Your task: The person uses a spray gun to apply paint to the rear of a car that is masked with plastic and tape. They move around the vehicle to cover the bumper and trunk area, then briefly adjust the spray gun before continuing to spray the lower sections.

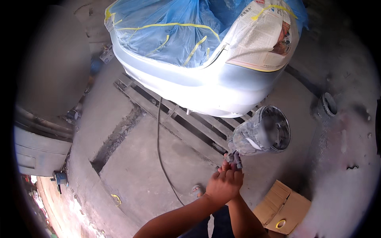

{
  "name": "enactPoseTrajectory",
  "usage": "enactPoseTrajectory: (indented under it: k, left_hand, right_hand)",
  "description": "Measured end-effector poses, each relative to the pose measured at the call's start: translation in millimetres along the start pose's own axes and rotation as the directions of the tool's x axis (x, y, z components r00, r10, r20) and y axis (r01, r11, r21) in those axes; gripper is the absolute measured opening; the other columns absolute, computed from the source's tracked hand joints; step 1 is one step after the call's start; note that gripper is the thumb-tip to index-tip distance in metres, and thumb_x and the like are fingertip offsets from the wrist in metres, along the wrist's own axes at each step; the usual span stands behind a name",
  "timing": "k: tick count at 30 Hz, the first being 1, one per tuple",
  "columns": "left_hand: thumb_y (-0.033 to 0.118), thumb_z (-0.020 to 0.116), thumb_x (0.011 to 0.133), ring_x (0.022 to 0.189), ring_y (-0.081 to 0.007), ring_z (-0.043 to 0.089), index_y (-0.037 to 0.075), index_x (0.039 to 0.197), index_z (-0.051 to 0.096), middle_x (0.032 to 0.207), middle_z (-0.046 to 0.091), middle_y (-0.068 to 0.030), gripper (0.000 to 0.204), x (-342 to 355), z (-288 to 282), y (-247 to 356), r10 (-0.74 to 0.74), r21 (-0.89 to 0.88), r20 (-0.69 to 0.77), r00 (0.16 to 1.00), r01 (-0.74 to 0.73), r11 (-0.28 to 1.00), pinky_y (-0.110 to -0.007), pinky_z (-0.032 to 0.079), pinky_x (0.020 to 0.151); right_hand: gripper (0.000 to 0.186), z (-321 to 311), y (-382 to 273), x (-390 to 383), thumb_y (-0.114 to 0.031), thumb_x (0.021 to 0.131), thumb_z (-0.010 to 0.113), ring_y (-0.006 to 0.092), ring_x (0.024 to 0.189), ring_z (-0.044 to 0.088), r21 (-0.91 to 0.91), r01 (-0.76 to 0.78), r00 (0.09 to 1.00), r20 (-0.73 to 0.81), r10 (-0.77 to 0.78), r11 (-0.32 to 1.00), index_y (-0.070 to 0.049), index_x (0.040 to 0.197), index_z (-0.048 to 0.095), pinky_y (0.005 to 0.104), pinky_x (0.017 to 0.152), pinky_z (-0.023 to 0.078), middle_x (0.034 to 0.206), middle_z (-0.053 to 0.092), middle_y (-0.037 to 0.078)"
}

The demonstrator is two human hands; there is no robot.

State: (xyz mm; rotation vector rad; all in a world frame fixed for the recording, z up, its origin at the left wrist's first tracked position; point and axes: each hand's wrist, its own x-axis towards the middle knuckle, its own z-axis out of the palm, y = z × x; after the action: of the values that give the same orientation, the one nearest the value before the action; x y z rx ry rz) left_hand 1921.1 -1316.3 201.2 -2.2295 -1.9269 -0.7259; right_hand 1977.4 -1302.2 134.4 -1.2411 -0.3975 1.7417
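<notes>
In front of me is a spray gun [235,159] with a large, paint-stained cup [251,137] on it, tilted so its round dark mouth faces up and right. My left hand [225,185] is closed at the gun's lower end, lying over my right hand [226,165]. Most of the right hand is hidden; a few fingertips show wrapped about the gun. Beyond the cup stands a white car bumper [190,89]. Blue plastic film [170,43] and newspaper [254,43] cover its upper part, held with yellow masking tape [174,25].
A floor grate [174,115] runs under the bumper, and a hose [158,142] trails across the concrete. A cardboard box [283,206] with a tape roll [281,223] lies near right. A dark bucket [328,104] stands far right; a grey panel [39,150] is at left.
</notes>
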Motion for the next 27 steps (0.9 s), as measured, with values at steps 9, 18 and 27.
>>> enactPoseTrajectory:
  k: [9, 18, 27]
  left_hand:
    - [0.018, 0.066, 0.077, 0.061, -0.0262, 0.056, 0.003, 0.081, 0.052, 0.069, 0.055, -0.0108, 0.021, -110, 2, -42, -0.361, -0.432, 0.3, 0.883, 0.463, 0.774, -0.038, 0.043, 0.057]
    - [0.044, 0.052, 0.084, 0.094, -0.0349, 0.059, 0.002, 0.104, 0.058, 0.098, 0.061, -0.0206, 0.046, -328, 27, -31, -0.257, 0.074, 0.953, 0.16, 0.699, 0.711, -0.044, 0.046, 0.085]
    - [0.048, 0.05, 0.084, 0.105, -0.0445, 0.05, 0.003, 0.106, 0.057, 0.109, 0.055, -0.0285, 0.051, -371, 17, -3, -0.161, 0.107, 0.987, 0.023, 0.653, 0.75, -0.05, 0.041, 0.092]
  right_hand:
    - [0.029, 10, -26, 18, -0.024, 0.088, 0.06, 0.0065, 0.057, 0.045, -0.315, 0.29, 0.947, 0.23, -0.224, 0.904, -0.006, 0.11, 0.052, 0.0209, 0.05, 0.037, 0.067, 0.048, -0.001]
    - [0.025, -84, -68, 26, -0.018, 0.086, 0.062, 0.0078, 0.058, 0.047, -0.276, 0.332, 0.915, -0.137, -0.379, 0.902, -0.005, 0.104, 0.049, 0.0216, 0.049, 0.038, 0.076, 0.052, 0.001]
    - [0.027, -45, -28, 43, -0.016, 0.085, 0.064, 0.015, 0.066, 0.056, -0.39, 0.469, 0.864, 0.016, -0.503, 0.793, -0.004, 0.104, 0.049, 0.0281, 0.056, 0.045, 0.081, 0.057, 0.006]
